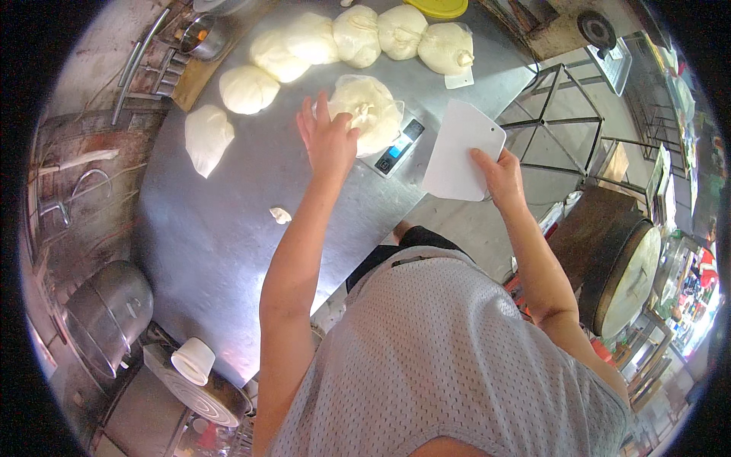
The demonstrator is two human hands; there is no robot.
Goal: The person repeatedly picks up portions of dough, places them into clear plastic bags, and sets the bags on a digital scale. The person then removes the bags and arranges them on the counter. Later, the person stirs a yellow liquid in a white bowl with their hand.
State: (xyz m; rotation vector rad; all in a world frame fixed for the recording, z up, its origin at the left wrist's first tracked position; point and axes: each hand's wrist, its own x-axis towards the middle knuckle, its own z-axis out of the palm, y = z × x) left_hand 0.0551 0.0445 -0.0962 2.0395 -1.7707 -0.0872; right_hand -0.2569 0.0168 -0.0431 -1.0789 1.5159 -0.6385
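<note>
My left hand [332, 137] has its fingers spread at the near left side of a ball of dough [371, 114]; whether the fingertips press on it I cannot tell. The dough sits on a digital kitchen scale [404, 149] with a lit display, and a clear edge, perhaps of a plastic sheet or dish, shows around it. Off the table's right edge, my right hand [501, 174] grips a white plastic dough scraper [460, 151] by its corner. A small scrap of dough [280, 215] lies beside my left forearm.
Several dough balls [357, 37] curve along the far side of the steel table [211, 228], ending in a pointed dough piece [208, 137]. A second white scraper [460, 79] lies under the rightmost ball. Near the left stand a white tub [194, 361] and a metal bowl [111, 317].
</note>
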